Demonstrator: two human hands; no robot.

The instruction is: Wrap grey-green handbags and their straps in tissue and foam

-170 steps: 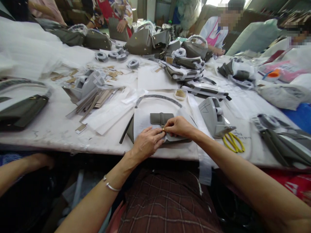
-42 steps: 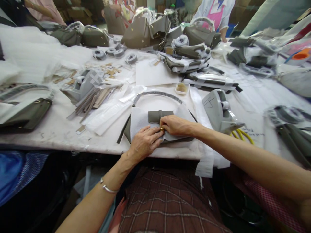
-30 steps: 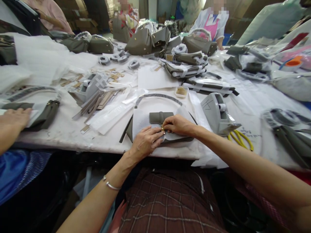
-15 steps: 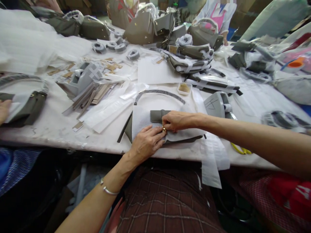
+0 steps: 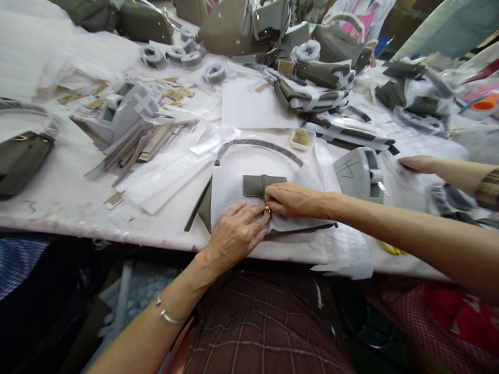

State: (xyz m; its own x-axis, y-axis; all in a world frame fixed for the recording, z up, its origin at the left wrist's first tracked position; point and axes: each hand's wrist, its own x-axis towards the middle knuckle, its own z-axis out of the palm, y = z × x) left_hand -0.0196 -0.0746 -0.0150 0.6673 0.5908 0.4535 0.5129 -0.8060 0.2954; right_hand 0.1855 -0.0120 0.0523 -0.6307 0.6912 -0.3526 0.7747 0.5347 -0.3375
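A grey-green handbag (image 5: 205,212) lies flat before me, its front covered by a white sheet (image 5: 230,189) and its wrapped handle (image 5: 261,144) arching away from me. A short flap (image 5: 253,186) shows over the sheet. Just below the flap sits a gold clasp (image 5: 267,209). My right hand (image 5: 290,199) pinches at the clasp with bent fingers. Resting flat on the sheet, my left hand (image 5: 239,227) has its fingers stretched out, their tips touching the clasp's edge. The fingers partly hide the clasp.
Left of the bag lie brown strips (image 5: 156,143) and a grey tape dispenser (image 5: 122,111); another dispenser (image 5: 356,171) stands to the right. Behind are a small tray (image 5: 302,139) and stacked bags (image 5: 312,96). A co-worker's hand (image 5: 419,163) reaches in from the right.
The view has shifted slightly. A co-worker's hand has come in at the right, and the one at the far left is out of view. My hands stay at the clasp.
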